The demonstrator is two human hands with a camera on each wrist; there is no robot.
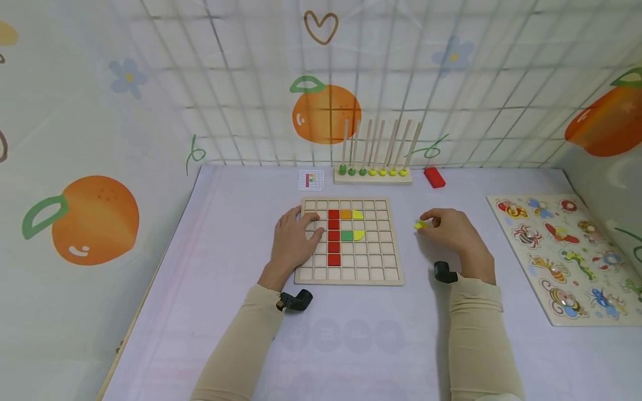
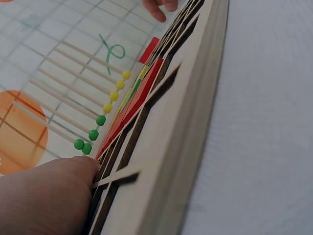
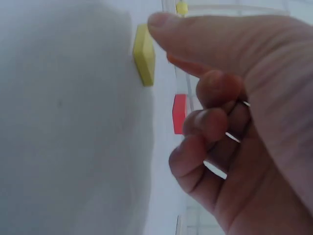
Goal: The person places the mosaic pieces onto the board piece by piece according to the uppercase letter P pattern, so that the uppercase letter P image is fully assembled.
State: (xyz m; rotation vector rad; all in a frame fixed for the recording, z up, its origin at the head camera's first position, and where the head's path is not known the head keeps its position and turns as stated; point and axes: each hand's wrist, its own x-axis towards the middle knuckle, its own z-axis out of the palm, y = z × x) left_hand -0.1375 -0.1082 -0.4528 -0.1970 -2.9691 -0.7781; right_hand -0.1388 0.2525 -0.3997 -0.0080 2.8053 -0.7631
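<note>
A square wooden grid board [image 1: 348,281] lies flat on the table, and my left hand [image 1: 293,239] rests on its left side with the thumb and fingers spread. On the board a column of red squares [image 1: 333,247] stands beside an orange square [image 1: 345,214], a green square [image 1: 346,235] and two yellow rounded pieces [image 1: 358,214]. Right of the board, my right hand [image 1: 453,231] pinches a small yellow block [image 3: 144,55] at its thumb tip; the index fingertip is partly hidden behind the thumb. The other fingers curl loosely.
Behind the board stand a pattern card [image 1: 311,180] and a wooden peg rack [image 1: 373,179] with green and yellow beads. A red block [image 1: 434,177] lies right of the rack. A wooden insect puzzle [image 1: 541,262] lies at the far right.
</note>
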